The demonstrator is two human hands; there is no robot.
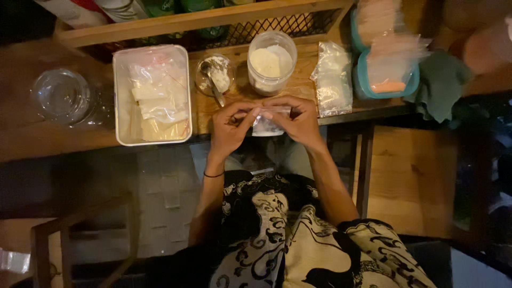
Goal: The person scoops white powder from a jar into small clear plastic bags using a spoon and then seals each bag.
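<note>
Both my hands hold a small clear plastic bag with white powder in it, just above the front edge of the wooden table. My left hand pinches the bag's top left edge. My right hand pinches its top right edge, fingers curled over it. Right behind my hands stand a small glass bowl of white powder with a spoon in it, and a clear tub of white powder.
A white rectangular tray holds several small filled bags at the left. A glass jar stands farther left. A pile of clear bags, teal-rimmed containers and a green cloth lie to the right. A wooden rack runs along the back.
</note>
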